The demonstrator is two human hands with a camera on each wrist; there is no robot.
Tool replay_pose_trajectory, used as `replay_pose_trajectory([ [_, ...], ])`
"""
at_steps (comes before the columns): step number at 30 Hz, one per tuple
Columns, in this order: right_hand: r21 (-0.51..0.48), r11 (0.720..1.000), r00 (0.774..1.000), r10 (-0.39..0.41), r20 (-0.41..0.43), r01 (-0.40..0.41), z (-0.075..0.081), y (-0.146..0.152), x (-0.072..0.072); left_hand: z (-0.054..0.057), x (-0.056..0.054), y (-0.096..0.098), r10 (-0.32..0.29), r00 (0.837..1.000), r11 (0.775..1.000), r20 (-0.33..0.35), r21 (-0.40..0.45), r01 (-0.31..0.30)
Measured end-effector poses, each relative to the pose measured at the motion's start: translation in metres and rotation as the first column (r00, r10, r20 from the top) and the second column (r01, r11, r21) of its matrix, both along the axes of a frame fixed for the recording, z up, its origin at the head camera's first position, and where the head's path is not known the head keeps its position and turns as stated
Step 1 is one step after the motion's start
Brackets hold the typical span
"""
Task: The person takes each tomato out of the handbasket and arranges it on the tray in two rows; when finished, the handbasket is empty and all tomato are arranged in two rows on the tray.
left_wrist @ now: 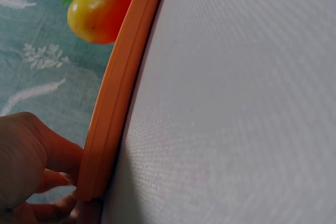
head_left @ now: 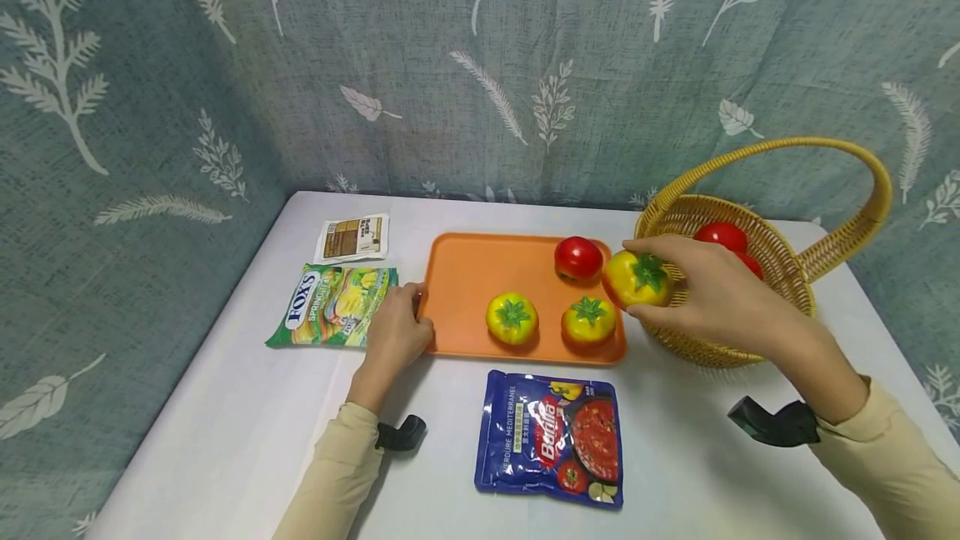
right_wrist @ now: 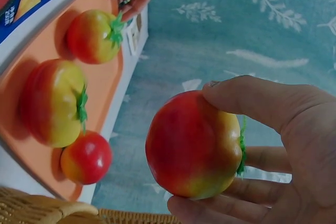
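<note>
My right hand (head_left: 701,294) holds a yellow-red toy tomato (head_left: 638,279) with a green leafy top, between thumb and fingers. It is above the gap between the tray's right end and the basket. In the right wrist view, this tomato (right_wrist: 194,145) is clear of the tray. My left hand (head_left: 397,327) grips the left edge of the orange tray (head_left: 457,273); the left wrist view shows fingers at the tray's corner (left_wrist: 97,177). On the tray are two yellow-red tomatoes (head_left: 512,318) and a red one (head_left: 578,258) at the back right.
A wicker basket (head_left: 780,261) with a tall handle stands at the right, with red tomatoes (head_left: 722,235) inside. A blue Barilla pouch (head_left: 551,440) lies in front of the tray. Left of it are a green Fox's bag (head_left: 337,307) and a small white-brown packet (head_left: 352,238).
</note>
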State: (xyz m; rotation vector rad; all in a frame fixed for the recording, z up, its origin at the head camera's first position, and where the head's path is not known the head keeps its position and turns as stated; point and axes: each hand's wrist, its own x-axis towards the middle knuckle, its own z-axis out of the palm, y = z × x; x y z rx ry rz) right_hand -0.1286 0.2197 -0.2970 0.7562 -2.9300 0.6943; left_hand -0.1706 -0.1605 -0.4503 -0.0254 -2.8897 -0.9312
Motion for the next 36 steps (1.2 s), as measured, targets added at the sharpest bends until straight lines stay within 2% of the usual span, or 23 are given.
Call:
replay_pose_trajectory([
  [16, -0.013, 0.999, 0.999, 0.034, 0.032, -0.034, -0.002, -0.017, -0.007, 0.002, 0.000, -0.002, 0.006, 1.000, 1.000, 0.002, -0.014, -0.006],
  [25, -0.022, 0.999, 0.999, 0.049, 0.019, -0.049, -0.004, -0.019, -0.007, 0.000, 0.000, -0.001, -0.002, 1.000, 1.000, -0.009, -0.004, 0.002],
  [36, -0.017, 0.998, 0.995, 0.054, 0.081, -0.053, -0.012, -0.026, -0.003, 0.000, 0.001, 0.000, 0.008, 1.000, 1.000, -0.013, -0.007, -0.008],
])
